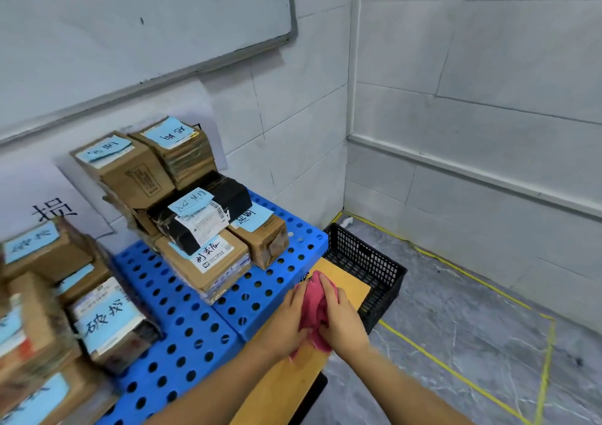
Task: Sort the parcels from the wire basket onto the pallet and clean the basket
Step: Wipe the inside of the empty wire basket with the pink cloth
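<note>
Low centre, the left hand (289, 318) and right hand (340, 320) pressed together, both gripping one cloth (313, 304) over one basket (369, 260). Two parcel stacks (208, 261) sat on one pallet (182, 307), left.

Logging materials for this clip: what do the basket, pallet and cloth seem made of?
Basket: matte black plastic, probably; its lattice walls look moulded, not wire. Pallet: glossy blue plastic, with even round holes. Cloth: soft pink fabric, bunched in folds between the left hand and right hand.
</note>
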